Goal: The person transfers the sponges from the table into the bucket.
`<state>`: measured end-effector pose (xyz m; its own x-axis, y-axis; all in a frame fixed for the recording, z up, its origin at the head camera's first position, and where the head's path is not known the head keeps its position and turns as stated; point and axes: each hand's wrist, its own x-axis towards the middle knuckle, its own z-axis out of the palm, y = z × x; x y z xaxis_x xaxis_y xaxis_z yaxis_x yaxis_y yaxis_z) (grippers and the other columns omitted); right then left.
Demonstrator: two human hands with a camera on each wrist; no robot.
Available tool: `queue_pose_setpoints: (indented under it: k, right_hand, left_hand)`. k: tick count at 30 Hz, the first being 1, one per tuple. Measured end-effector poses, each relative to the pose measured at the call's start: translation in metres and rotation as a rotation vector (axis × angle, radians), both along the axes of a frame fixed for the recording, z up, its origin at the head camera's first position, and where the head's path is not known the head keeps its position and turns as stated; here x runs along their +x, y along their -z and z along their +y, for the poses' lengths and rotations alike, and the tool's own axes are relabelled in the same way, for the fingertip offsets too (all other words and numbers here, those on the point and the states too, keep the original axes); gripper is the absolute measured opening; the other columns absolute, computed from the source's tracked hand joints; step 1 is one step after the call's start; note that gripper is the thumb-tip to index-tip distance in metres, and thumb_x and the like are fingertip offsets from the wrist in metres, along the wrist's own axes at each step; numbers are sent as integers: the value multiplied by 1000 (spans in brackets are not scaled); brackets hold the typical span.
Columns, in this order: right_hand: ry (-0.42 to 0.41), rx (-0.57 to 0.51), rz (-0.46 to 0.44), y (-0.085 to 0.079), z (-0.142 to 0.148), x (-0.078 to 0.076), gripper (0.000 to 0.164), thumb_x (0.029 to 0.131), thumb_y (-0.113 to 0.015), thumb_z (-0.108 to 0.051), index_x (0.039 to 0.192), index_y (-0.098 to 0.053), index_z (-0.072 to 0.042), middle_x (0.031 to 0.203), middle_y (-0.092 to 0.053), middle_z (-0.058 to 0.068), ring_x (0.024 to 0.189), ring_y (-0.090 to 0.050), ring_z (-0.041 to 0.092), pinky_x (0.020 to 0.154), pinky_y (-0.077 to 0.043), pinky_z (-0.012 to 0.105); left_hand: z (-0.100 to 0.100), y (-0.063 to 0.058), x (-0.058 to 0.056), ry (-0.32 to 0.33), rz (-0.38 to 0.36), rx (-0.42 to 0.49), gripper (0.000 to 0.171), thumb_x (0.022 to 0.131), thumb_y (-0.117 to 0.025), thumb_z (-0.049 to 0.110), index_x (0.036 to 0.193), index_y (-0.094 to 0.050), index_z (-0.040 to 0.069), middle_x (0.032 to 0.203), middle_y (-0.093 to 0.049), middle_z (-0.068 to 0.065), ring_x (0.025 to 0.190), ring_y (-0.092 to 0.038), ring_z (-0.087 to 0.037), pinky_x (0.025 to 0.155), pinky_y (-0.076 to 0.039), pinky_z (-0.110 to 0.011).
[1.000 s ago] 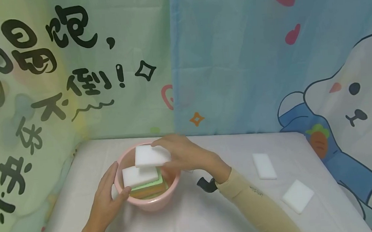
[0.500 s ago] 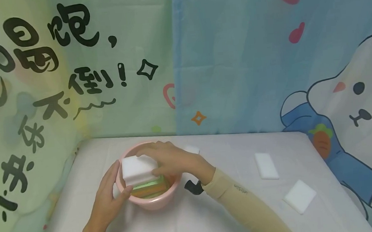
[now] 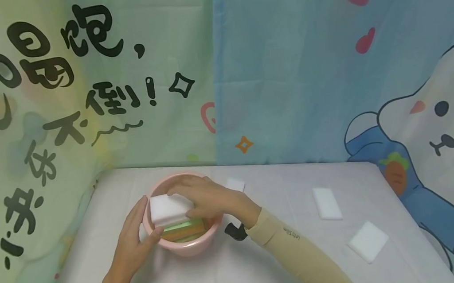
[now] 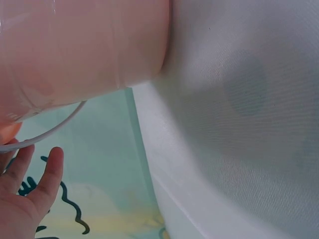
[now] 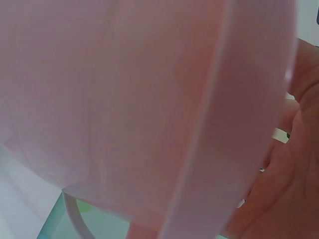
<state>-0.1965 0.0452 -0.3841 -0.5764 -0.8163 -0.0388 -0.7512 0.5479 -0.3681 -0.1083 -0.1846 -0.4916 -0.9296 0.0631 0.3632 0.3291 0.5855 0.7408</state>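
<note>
1. the right hand (image 3: 207,197) is grasping a white sponge block (image 3: 170,211) between thumb and fingers, probably pinching its 3 o'clock end because the arm is coming over the rim from 4 o'clock.
2. that block is sitting inside the pink bucket (image 3: 195,250), in its 9 o'clock half, over a light green sponge (image 3: 176,226) and an orange-brown sponge (image 3: 184,232); it is looking thick, and i cannot tell whether it is one block or two.
3. the left hand (image 3: 132,245) is resting along the bucket from 8 to 10 o'clock, its fingers lying loosely straight and its thumb touching the rim; it is not clenching, and it is seemingly steadying the bucket against the other hand's pressure.
4. the sponges are lying roughly flat in layers, presumably because that is making a stable stack; the bottom is staying hidden.
5. a pale bucket handle (image 4: 55,128) is hanging near the left fingers in the left wrist view.
6. on the white table (image 3: 276,262), three white sponges are lying apart from the bucket: one at 2 o'clock (image 3: 235,185), partly hiding behind the right wrist, one at 3 o'clock (image 3: 327,203), and another just past 3 (image 3: 368,242).
7. the right hand is covering part of the bucket's opening, and the bucket wall is blocking the right wrist view.
</note>
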Motion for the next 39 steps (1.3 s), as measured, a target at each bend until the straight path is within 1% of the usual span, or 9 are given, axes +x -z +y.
queue_pose_setpoints:
  k: [8, 12, 17, 22, 24, 26, 30, 31, 39]
  right_hand:
    - [-16, 7, 1, 1, 0, 0, 58, 88, -76, -14, 141, -53, -18, 148, -48, -4, 143, -32, 18, 114, -31, 43]
    - [-6, 6, -5, 0, 4, 1, 60, 88, -77, -16, 142, -52, -19, 149, -46, -5, 142, -33, 16, 111, -35, 45]
    - [16, -62, -13, -5, 13, 1, 63, 83, -73, -7, 141, -56, -25, 140, -54, -11, 120, -51, 14, 89, -47, 42]
    - [62, -128, 19, -7, 34, 3, 53, 90, -68, -15, 139, -57, -30, 126, -62, -10, 107, -55, 13, 85, -47, 39]
    - [88, -138, 66, -7, 45, 5, 41, 95, -66, -21, 134, -60, -28, 122, -63, -8, 109, -54, 13, 87, -46, 40]
    - [122, -158, 93, -6, 56, 7, 38, 96, -65, -21, 133, -61, -23, 123, -64, -6, 111, -55, 15, 89, -46, 42]
    - [224, -163, 125, -5, 80, 12, 40, 95, -67, -21, 134, -60, -13, 130, -62, 2, 120, -55, 24, 97, -45, 51]
    - [255, -162, 123, -4, 87, 14, 47, 94, -69, -22, 138, -57, -9, 134, -60, 5, 125, -52, 27, 102, -42, 53]
    - [412, -178, 141, 8, 138, 23, 49, 93, -71, -22, 138, -57, -8, 136, -58, 9, 127, -52, 31, 101, -41, 59]
  left_hand:
    - [-1, 0, 1, 7, 3, 1, 80, 91, -70, 31, 159, -30, 16, 159, -33, -10, 144, -30, -36, 107, -30, -69]
    - [0, 0, 1, 8, 12, 0, 80, 91, -70, 30, 159, -30, 17, 159, -33, -11, 144, -30, -37, 107, -30, -69]
    - [2, -1, 2, -4, 25, -8, 81, 90, -71, 28, 158, -31, 15, 158, -35, -12, 143, -32, -38, 107, -30, -68]
    - [3, -2, 2, -14, 24, -14, 80, 89, -71, 28, 158, -32, 12, 158, -35, -12, 143, -32, -38, 107, -31, -68]
    - [3, -2, 2, -18, 25, -17, 80, 89, -71, 27, 157, -32, 11, 158, -36, -12, 143, -33, -38, 107, -31, -68]
    - [3, -2, 2, -23, 25, -19, 80, 89, -72, 27, 157, -32, 12, 158, -36, -12, 143, -33, -38, 107, -32, -68]
    - [3, -2, 2, -28, 27, -18, 81, 88, -72, 26, 158, -32, 14, 158, -36, -11, 143, -33, -38, 106, -32, -68]
    - [3, -2, 2, -27, 26, -17, 81, 88, -73, 26, 158, -32, 14, 158, -36, -11, 143, -33, -38, 106, -32, -68]
    - [4, -3, 3, -18, 8, -8, 81, 89, -72, 26, 158, -31, 16, 158, -35, -11, 143, -32, -38, 106, -32, -69]
